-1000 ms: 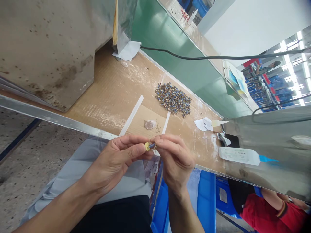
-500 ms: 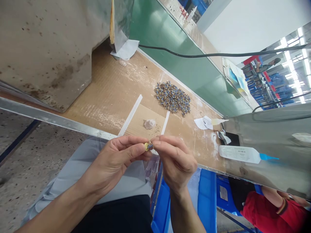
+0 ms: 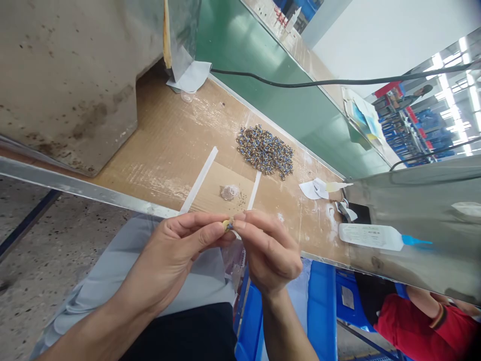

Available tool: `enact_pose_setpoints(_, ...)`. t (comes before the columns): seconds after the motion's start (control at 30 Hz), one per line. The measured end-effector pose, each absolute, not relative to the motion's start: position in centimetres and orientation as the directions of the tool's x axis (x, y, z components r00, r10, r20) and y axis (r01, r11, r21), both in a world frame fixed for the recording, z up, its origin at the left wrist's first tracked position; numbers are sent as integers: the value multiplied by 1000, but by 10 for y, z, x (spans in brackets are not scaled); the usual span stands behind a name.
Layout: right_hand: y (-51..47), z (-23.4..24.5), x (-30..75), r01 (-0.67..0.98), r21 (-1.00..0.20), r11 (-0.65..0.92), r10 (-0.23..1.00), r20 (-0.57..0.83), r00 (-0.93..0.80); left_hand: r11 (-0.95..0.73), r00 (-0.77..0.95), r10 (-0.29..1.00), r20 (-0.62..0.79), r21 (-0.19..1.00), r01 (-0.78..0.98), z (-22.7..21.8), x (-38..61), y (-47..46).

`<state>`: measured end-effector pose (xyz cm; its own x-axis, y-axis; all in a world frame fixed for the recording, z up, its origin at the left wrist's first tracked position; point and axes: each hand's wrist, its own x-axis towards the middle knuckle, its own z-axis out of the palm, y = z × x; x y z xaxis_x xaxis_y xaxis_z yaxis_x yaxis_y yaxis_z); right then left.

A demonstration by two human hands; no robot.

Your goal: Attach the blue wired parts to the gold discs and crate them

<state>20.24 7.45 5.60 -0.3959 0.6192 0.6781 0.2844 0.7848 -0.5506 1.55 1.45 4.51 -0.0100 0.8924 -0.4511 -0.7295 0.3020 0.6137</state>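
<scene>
Between thumb and fingers, my left hand [image 3: 188, 240] pinches a small yellow round piece [image 3: 226, 224]. A tiny blue part [image 3: 230, 226] sits against it, at the fingertips of my right hand [image 3: 268, 245], which are closed together there. Whether the right fingers grip the blue part or something finer is hidden. Both hands meet just over the table's front edge. Beyond them on the cardboard lies a small clear round dish [image 3: 229, 192] with tiny bits [image 3: 242, 199] scattered beside it. Farther back is a heap of small blue and gold parts [image 3: 265, 152].
White tape strips [image 3: 199, 180] mark the cardboard-covered table [image 3: 158, 145]. A metal housing [image 3: 67, 85] stands at left. To the right lie a white bottle with a blue nozzle [image 3: 370, 236] and paper scraps [image 3: 314, 189]. Blue bins [image 3: 321, 306] are below; a person in a red sleeve [image 3: 417, 326] sits at right.
The yellow piece has turned slightly between my left fingers, and my right fingertips have closed in nearer to it. The whole view has shifted a little.
</scene>
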Motion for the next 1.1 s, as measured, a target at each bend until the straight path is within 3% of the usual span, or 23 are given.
enact_pose_setpoints(0.33,64,39,206,389,-382,838,515,789,-335,297,-35,917,-397,740,-603,52,20,9)
enact_pose_setpoints(0.53,53,29,209,474,-276,836,469,808,-356,161,-230,937,-263,909,-385,66,26,10)
enact_pose_setpoints(0.77,43,26,216,450,-272,851,475,765,-435,77,-369,923,-107,992,-95,72,27,2)
enact_pose_setpoints(1.1,34,20,221,434,-343,833,528,727,-439,112,-402,907,-121,993,-45,69,27,0)
